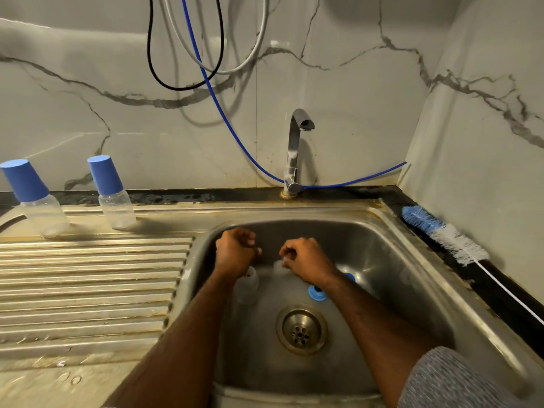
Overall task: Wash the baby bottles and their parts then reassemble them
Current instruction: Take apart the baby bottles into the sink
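Both hands over sink [412,231]: left hand [235,254] curled, apparently empty; right hand [306,260] pinches something small and clear, blurred. 1 open bottle [247,285] lies below in the basin, 2 capped bottles [116,195] stand on the drainboard. Risk: the wet piece slips toward the drain [301,329].

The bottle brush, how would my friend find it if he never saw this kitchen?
Start at the steel sink basin and look to its right side, along the dark counter strip by the marble wall. The long bottle brush lies there, with fluffy blue and white bristles and a thin white handle. Nothing else there is bristly.
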